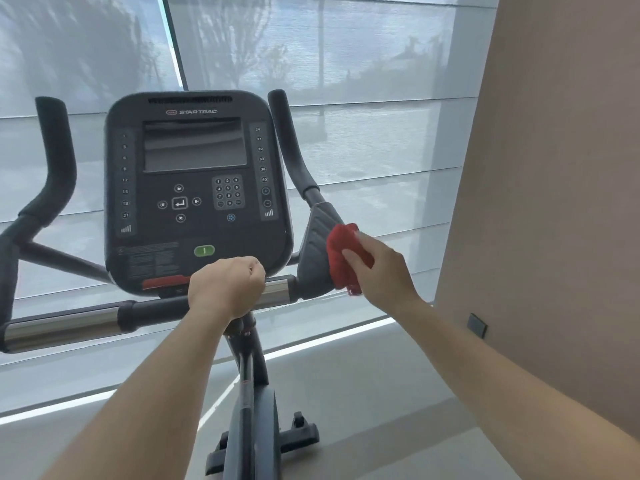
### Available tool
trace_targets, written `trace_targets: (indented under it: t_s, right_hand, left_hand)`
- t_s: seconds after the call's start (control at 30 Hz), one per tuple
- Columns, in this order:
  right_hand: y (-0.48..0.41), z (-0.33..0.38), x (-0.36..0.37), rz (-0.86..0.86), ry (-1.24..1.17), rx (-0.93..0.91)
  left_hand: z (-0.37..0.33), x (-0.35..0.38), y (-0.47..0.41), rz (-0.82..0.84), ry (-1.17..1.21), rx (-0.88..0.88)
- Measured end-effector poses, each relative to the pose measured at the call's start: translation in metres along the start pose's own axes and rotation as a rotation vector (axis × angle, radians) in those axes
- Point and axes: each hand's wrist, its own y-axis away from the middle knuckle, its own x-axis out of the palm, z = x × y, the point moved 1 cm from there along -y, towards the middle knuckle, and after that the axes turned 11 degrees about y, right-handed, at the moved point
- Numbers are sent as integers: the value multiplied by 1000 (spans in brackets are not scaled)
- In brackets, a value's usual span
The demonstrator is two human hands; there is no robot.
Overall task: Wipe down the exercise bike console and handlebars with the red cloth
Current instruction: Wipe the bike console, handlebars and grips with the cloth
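**Cloth on the right-side pad, most of the bike to go**

From where I stand, the person is working the right side of the bike. The right hand [381,268] holds the bunched red cloth [341,252], thumb laid across it and fingers closed behind it, and presses it against the dark pad [313,251] at the foot of the right handlebar [291,147]. The left hand [227,285] is wrapped round the crossbar [69,323] just under the console [197,181], fingers curled over the top of the bar. It looks like a bracing grip, not a wiping one.

I'd say the step in hand is the handlebar wipe, at the pad. Nothing on the console's dark face tells me whether it has been wiped; I cannot tell from here.

The next move, as I judge it, is to carry the cloth up the curved right handlebar to its tip, or inward along the shiny part of the crossbar. That calls for wrapping the cloth round the tube instead of dabbing one side. The left handlebar [55,161] lies well apart from the cloth, so the person will need to reach across or swap hands. The bracing hand also covers a patch of bar that will want wiping. On the console, a light touch seems wise around the green button and keypad.
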Motion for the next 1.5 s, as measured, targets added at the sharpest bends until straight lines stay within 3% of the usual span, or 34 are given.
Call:
trace_targets:
  t_s: [0.47, 0.67, 0.77, 0.9, 1.1, 1.27, 1.43, 1.5]
  right_hand:
    - [19, 6, 4, -8, 229, -472]
    - [33, 15, 21, -12, 285, -591]
    - [23, 8, 7, 16, 256, -540]
    - [2, 4, -10, -50, 219, -276]
    - [30, 10, 12, 15, 185, -515]
    - [12, 11, -3, -36, 142, -339]
    - [32, 22, 11, 85, 163, -507]
    - [19, 21, 3, 49, 135, -416]
  left_hand:
    - [1, 2, 0, -2, 11, 16]
    - [4, 5, -1, -7, 16, 6]
    - [3, 4, 1, 10, 18, 20]
    - [3, 2, 1, 5, 15, 24]
    - [3, 3, -1, -6, 24, 23]
    - [6, 5, 0, -14, 7, 46]
    - [5, 6, -2, 2, -10, 44]
    - [5, 4, -1, 29, 7, 72]
